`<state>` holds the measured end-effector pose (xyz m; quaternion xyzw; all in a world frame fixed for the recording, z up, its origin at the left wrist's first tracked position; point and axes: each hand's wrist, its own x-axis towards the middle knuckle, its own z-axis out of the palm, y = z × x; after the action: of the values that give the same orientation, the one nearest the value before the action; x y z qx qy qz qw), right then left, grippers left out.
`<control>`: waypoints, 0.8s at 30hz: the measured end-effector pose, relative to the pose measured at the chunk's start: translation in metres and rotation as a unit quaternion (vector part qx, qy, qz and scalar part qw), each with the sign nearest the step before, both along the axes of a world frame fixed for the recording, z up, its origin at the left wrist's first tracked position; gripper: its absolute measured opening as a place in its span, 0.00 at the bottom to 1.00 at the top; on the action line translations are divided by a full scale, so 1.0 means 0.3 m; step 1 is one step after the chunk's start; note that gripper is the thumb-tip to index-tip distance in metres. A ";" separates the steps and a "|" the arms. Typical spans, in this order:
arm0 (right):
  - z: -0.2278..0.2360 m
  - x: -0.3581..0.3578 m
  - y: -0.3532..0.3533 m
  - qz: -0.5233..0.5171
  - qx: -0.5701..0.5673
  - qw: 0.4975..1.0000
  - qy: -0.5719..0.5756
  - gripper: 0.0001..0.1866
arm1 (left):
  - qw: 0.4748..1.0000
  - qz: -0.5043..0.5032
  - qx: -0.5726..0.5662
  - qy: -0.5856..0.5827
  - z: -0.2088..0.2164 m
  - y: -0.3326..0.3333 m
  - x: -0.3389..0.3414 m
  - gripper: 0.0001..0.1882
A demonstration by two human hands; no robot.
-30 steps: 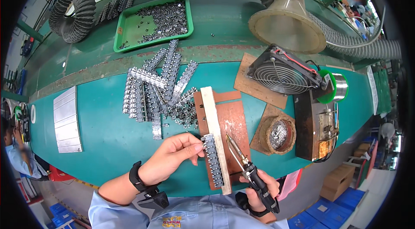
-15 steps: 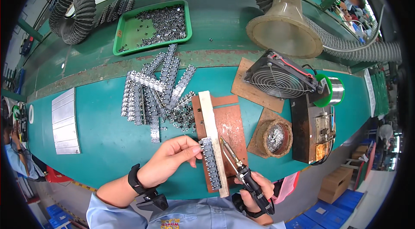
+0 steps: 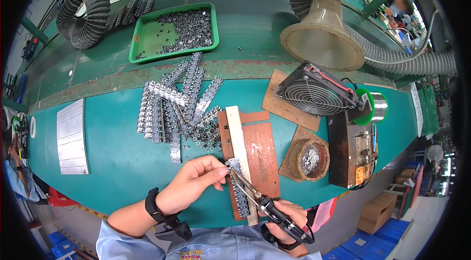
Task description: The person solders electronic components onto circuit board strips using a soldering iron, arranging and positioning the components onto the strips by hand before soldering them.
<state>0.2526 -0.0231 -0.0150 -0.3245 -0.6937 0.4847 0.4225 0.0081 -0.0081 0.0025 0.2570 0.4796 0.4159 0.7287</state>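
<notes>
My right hand [image 3: 290, 217] grips a soldering iron [image 3: 273, 211], with a thin metal tube running along its barrel. The iron's tip is at the upper end of a strip of small metal-and-black components [image 3: 240, 200]. That strip lies along the left side of a pale wooden bar [image 3: 237, 135] on a reddish-brown board [image 3: 261, 147]. At the same end of the strip, the thumb and forefinger of my left hand [image 3: 198, 176] are pinched together, and whatever is between them is too small to make out. Loose small metal parts [image 3: 206, 135] lie beyond my left hand.
More component strips [image 3: 164, 108] are piled behind the loose parts. A green tray [image 3: 216, 39] of small parts stands farther back. On the right are a fan [image 3: 316, 94], a round pot [image 3: 321, 169], a solder spool [image 3: 364, 108] and an extraction hood [image 3: 319, 31]. Metal plates [image 3: 72, 137] lie left.
The soldering iron has moved left from over the wooden bar to the strip's upper end, near my left fingertips. My left hand stays almost in place.
</notes>
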 end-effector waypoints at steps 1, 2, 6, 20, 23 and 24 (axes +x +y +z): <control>0.002 -0.001 0.003 0.001 -0.002 1.000 -0.001 0.22 | 1.000 0.000 0.001 -0.001 0.001 0.002 0.000 0.06; 0.004 -0.002 0.004 0.002 -0.005 1.000 -0.001 0.22 | 1.000 0.002 0.002 0.003 0.002 0.001 0.001 0.06; 0.017 0.000 0.003 -0.003 -0.027 1.000 -0.009 0.23 | 1.000 0.001 0.009 0.007 -0.003 -0.003 -0.001 0.06; 0.055 0.006 0.002 -0.010 -0.084 0.996 -0.017 0.22 | 1.000 0.004 0.006 0.012 0.002 -0.002 0.006 0.06; 0.058 0.002 0.004 -0.005 -0.061 0.998 -0.025 0.22 | 1.000 0.005 0.010 0.012 0.002 -0.004 0.006 0.06; 0.061 0.002 0.006 -0.004 -0.064 0.998 -0.025 0.22 | 1.000 0.006 0.012 0.012 0.002 -0.006 0.007 0.06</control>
<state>0.2531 -0.0213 0.0033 -0.3662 -0.6701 0.5182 0.3851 0.0101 -0.0099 0.0030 0.2676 0.4852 0.4229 0.7171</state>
